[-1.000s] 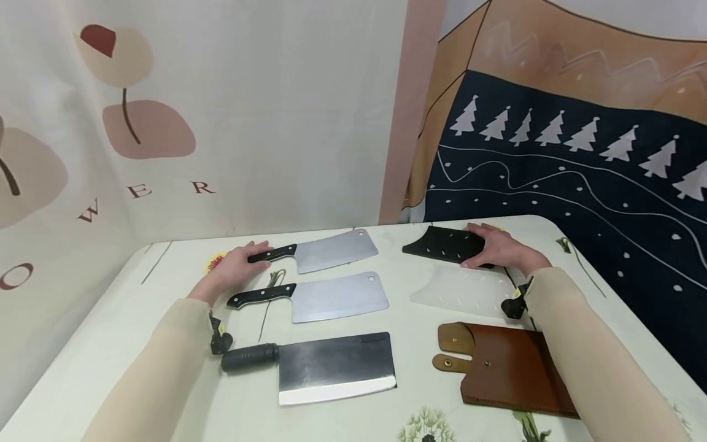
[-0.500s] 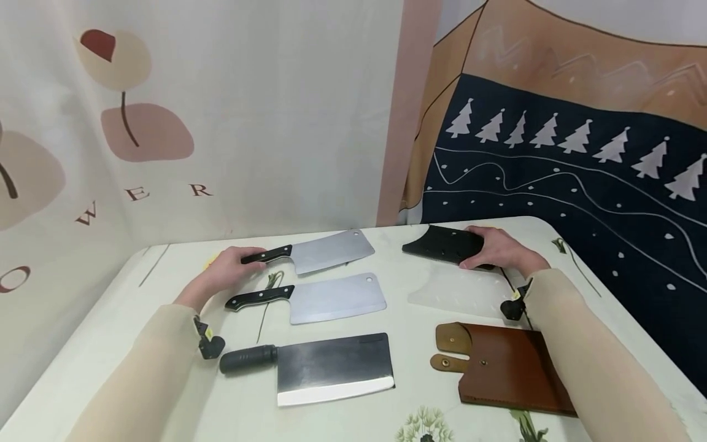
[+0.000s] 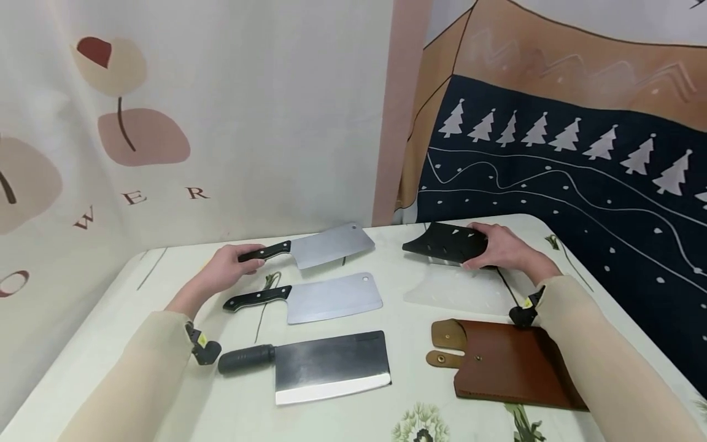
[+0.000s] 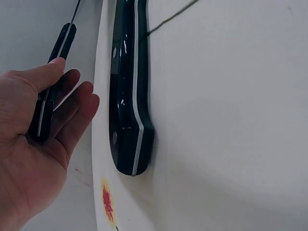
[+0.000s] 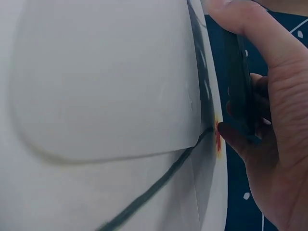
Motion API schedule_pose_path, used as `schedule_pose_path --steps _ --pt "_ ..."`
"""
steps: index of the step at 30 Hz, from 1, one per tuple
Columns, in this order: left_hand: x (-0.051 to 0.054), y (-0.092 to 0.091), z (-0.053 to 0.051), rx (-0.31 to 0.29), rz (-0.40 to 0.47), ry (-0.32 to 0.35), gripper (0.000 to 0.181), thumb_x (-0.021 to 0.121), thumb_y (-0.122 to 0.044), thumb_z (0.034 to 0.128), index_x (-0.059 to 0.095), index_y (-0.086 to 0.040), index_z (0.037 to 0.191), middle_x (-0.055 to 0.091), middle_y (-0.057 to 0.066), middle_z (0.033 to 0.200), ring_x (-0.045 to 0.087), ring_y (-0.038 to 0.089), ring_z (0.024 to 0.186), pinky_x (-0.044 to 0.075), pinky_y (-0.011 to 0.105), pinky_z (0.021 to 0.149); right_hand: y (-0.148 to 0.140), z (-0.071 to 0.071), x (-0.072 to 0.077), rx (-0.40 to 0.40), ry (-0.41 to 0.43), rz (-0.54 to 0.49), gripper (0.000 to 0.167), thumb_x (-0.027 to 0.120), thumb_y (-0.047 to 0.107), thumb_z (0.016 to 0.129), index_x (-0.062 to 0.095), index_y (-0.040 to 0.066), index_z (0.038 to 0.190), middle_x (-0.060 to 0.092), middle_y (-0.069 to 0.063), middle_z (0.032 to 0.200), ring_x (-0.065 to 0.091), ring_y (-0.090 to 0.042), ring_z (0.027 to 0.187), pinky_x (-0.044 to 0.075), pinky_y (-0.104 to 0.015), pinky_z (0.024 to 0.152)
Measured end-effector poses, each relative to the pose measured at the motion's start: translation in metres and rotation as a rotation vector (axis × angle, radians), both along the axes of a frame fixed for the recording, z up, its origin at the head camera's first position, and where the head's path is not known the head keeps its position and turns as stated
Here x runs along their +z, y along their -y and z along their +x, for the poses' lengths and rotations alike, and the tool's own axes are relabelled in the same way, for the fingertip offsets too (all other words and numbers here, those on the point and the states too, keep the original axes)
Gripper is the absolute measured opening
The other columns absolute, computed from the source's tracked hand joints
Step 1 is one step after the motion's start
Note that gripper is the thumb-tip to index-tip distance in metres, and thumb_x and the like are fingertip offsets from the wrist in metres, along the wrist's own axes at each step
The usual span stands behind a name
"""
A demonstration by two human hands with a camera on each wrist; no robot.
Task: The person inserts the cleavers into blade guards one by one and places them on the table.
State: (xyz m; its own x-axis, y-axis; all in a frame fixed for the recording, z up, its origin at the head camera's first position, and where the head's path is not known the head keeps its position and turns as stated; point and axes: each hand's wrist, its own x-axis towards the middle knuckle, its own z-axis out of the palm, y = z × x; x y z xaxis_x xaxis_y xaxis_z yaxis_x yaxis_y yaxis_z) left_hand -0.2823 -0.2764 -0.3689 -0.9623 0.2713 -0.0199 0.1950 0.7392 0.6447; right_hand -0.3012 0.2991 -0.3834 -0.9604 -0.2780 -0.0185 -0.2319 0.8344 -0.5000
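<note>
At the back left, the left hand (image 3: pixel 223 268) pinches the black handle (image 3: pixel 270 251) of the farthest cleaver, whose blade (image 3: pixel 333 244) is tilted and raised off the table. In the left wrist view the thumb and fingers of the left hand (image 4: pixel 43 110) hold that handle (image 4: pixel 44 113). At the back right, the right hand (image 3: pixel 505 248) grips a black blade sheath (image 3: pixel 444 242) by its right end, lifted a little. The right wrist view has the right hand (image 5: pixel 276 96) around the dark sheath (image 5: pixel 238 77), seen edge-on.
A second cleaver (image 3: pixel 334 299) with a black handle lies nearer, then a broad dark cleaver (image 3: pixel 331 363). On the right lie a translucent white sheath (image 3: pixel 461 291) and a brown leather sheath (image 3: pixel 510 362) with straps. Curtains hang behind the table (image 3: pixel 166 270).
The left hand has closed its grip on the far cleaver's handle and lifted it slightly, shifting left. The black sheath has risen a little in the right hand. The head view has shifted slightly.
</note>
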Motion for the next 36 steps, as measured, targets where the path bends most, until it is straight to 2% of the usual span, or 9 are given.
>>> schedule_pose_path --steps 7,11,18,24,30,36 --pt "0.006 -0.011 0.011 -0.023 0.067 0.003 0.046 0.061 -0.014 0.1037 0.053 0.007 0.144 0.067 0.027 0.121 0.071 0.039 0.102 0.051 0.044 0.087 0.001 0.012 0.003 0.016 -0.050 0.020 0.102 0.091 0.041 0.074 0.041 -0.007 0.150 0.047 -0.032 0.145 0.047 -0.044 0.126 0.039 -0.061 0.105" --pt "0.009 -0.018 0.014 -0.033 0.073 0.009 0.047 0.061 -0.015 0.1041 0.052 0.007 0.145 0.067 0.025 0.121 0.071 0.039 0.103 0.050 0.046 0.091 0.003 0.018 0.007 0.030 -0.084 0.044 0.102 0.091 0.039 0.074 0.041 -0.005 0.151 0.043 -0.032 0.148 0.044 -0.045 0.129 0.038 -0.062 0.105" --pt "0.012 -0.022 0.017 -0.049 0.110 0.020 0.047 0.062 -0.014 0.1039 0.052 0.007 0.145 0.066 0.026 0.123 0.071 0.039 0.103 0.049 0.051 0.096 0.012 0.030 0.016 0.064 -0.109 0.027 0.100 0.091 0.038 0.073 0.042 0.000 0.152 0.043 -0.029 0.150 0.041 -0.046 0.132 0.037 -0.064 0.105" --pt "0.015 -0.026 0.022 -0.049 0.139 0.040 0.049 0.063 -0.017 0.1035 0.052 0.005 0.145 0.068 0.025 0.123 0.072 0.037 0.100 0.047 0.050 0.097 0.020 0.039 0.018 0.103 -0.117 -0.003 0.099 0.091 0.039 0.072 0.044 0.004 0.152 0.044 -0.026 0.151 0.039 -0.046 0.135 0.034 -0.066 0.106" --pt "0.019 -0.029 0.026 -0.059 0.210 0.045 0.048 0.063 -0.012 0.1028 0.051 0.008 0.145 0.070 0.027 0.116 0.073 0.037 0.095 0.050 0.052 0.098 0.028 0.045 0.019 0.134 -0.125 -0.025 0.097 0.091 0.036 0.071 0.046 0.003 0.150 0.046 -0.025 0.150 0.039 -0.043 0.137 0.032 -0.067 0.107" --pt "0.021 -0.031 0.027 -0.054 0.229 0.054 0.049 0.064 -0.012 0.1026 0.050 0.007 0.146 0.072 0.026 0.108 0.074 0.035 0.087 0.054 0.041 0.091 0.034 0.049 0.020 0.162 -0.116 -0.045 0.096 0.091 0.037 0.071 0.048 0.004 0.149 0.045 -0.025 0.151 0.040 -0.042 0.137 0.034 -0.067 0.107"
